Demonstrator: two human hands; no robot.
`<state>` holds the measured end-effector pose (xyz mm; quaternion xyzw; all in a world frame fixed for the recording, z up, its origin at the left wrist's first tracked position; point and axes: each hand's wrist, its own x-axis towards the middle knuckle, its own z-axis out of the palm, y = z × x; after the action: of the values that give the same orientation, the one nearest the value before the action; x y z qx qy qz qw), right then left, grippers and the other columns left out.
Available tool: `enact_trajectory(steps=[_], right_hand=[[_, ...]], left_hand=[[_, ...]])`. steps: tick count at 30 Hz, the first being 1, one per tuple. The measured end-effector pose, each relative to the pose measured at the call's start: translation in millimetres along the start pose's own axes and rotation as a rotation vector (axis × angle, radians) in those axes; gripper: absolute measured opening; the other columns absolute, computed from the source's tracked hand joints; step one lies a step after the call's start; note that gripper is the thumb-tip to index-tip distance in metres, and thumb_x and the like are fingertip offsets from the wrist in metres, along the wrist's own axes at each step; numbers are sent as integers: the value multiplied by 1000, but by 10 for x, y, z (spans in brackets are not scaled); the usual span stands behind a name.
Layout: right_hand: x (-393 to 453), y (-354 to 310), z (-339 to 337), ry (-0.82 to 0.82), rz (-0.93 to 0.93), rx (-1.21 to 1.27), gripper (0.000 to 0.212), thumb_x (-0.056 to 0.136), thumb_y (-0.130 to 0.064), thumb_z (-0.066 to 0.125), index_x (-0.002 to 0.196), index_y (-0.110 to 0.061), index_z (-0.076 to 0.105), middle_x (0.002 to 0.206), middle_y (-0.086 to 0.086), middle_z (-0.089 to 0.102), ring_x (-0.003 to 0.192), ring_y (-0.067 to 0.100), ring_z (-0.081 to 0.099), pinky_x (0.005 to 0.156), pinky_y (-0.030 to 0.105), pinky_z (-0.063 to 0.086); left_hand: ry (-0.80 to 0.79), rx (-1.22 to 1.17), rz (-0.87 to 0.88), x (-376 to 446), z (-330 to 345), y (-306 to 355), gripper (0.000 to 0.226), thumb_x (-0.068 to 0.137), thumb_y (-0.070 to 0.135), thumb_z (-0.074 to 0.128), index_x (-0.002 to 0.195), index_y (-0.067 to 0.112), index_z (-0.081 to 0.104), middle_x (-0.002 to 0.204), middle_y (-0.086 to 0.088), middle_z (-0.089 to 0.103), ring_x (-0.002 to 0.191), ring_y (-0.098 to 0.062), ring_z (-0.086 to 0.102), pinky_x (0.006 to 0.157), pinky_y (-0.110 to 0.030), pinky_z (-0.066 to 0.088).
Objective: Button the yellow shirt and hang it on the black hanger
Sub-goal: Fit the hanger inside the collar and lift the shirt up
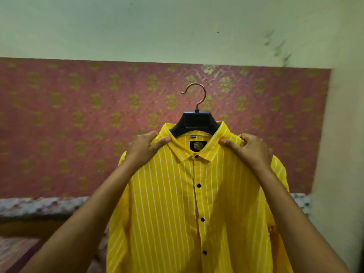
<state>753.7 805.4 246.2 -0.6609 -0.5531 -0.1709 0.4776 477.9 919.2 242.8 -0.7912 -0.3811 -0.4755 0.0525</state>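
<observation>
The left hand point(144, 147) pinches the yellow shirt point(177, 203) at its left shoulder seam, thumb lying across the front of the cloth just beside the collar point(183, 152), the other fingers point(152, 134) curled behind the fabric. The right hand point(251, 149) does the same on the other shoulder: thumb on the front by the collar's edge, fingers folded round the cloth from behind. Between the two hands the collar stands closed, its top button done up, and a row of dark buttons point(199, 185) runs down the fastened placket. The shirt hangs straight down from both grips, held up in the air in front of the person, its white stripes vertical. Inside the neck sits the black hanger point(194, 123), its broad body showing above the collar and its metal hook point(197, 95) rising free, caught on nothing. Behind it all is a pink wall covering point(78, 115) with gold floral motifs, pale green wall point(177, 26) above, and a patterned bed edge point(39, 205) low on the left.
</observation>
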Motion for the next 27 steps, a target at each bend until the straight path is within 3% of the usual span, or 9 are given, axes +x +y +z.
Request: enact_trajectory(steps=[3, 5, 8, 11, 16, 24, 27], right_hand=[[388, 428, 8, 47, 39, -96, 74, 57, -83, 48, 69, -10, 52, 65, 3, 56, 84, 32, 61, 62, 35, 35], [693, 707, 19, 73, 72, -137, 74, 55, -85, 46, 67, -12, 52, 65, 2, 57, 85, 32, 61, 63, 36, 38], [1095, 1069, 17, 115, 110, -193, 74, 54, -86, 40, 62, -13, 49, 64, 1, 57, 83, 31, 61, 62, 35, 38], [1439, 1412, -24, 124, 135, -292, 74, 62, -86, 42, 71, -14, 58, 85, 8, 67, 91, 32, 60, 69, 36, 39], [2057, 1977, -93, 127, 176, -429, 67, 75, -75, 41, 97, -16, 66, 111, 13, 66, 107, 34, 57, 81, 39, 44], [3358, 2949, -105, 175, 82, -389, 81, 67, -86, 30, 84, -13, 62, 99, 11, 67, 93, 31, 60, 73, 35, 40], [3950, 3223, -155, 234, 49, -342, 88, 56, -94, 21, 79, -18, 60, 98, 10, 67, 92, 32, 61, 78, 40, 50]], left_hand=[[-22, -84, 52, 477, 660, 15, 68, 64, 90, 22, 61, 24, 36, 56, 6, 45, 67, -24, 56, 57, -35, 31], [-48, -136, 57, 834, 1057, 81, 64, 66, 86, 28, 62, 23, 40, 57, 5, 49, 72, -26, 59, 57, -35, 30], [-41, -130, 89, 1313, 1535, 257, 69, 67, 83, 27, 74, 18, 51, 73, -4, 63, 86, -29, 62, 62, -36, 34], [-6, -48, 116, 1753, 1959, 449, 74, 64, 86, 19, 73, 19, 49, 82, -7, 66, 92, -30, 61, 66, -37, 35], [-2, 40, 150, 2509, 2608, 778, 93, 59, 93, 12, 81, 18, 60, 88, -11, 67, 93, -32, 62, 66, -36, 35], [126, 197, 194, 3660, 3303, 1329, 70, 77, 76, 24, 87, 17, 60, 95, -13, 67, 92, -34, 61, 65, -35, 34], [221, 202, 226, 4200, 3553, 1528, 83, 71, 84, 12, 90, 19, 60, 95, -10, 68, 88, -31, 62, 64, -35, 40]])
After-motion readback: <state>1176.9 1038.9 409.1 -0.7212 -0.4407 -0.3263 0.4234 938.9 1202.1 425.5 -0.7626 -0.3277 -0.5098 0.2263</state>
